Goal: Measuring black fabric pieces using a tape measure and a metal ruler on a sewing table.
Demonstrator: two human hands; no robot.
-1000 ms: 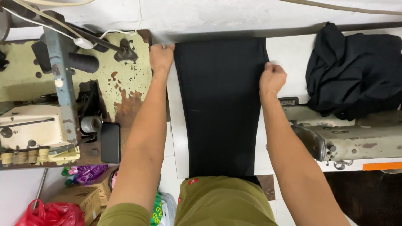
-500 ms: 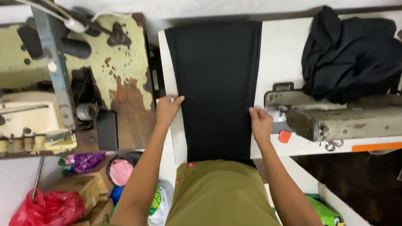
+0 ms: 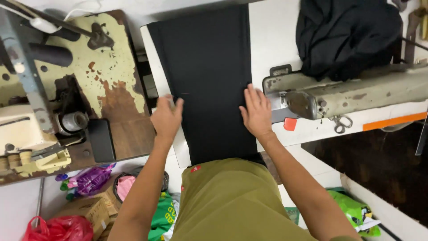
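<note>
The person wears an olive-green garment (image 3: pixel 232 201) that fills the lower centre of the head view. Its fabric is plain and smooth, with soft folds near the upper edge. A small red mark (image 3: pixel 195 169) sits on the garment close to that edge, left of centre. Both forearms are bare; no sleeve reaches them within the picture. The left hand (image 3: pixel 166 118) and the right hand (image 3: pixel 257 111) carry no gloves, and no rings, watch or wristband can be made out.
</note>
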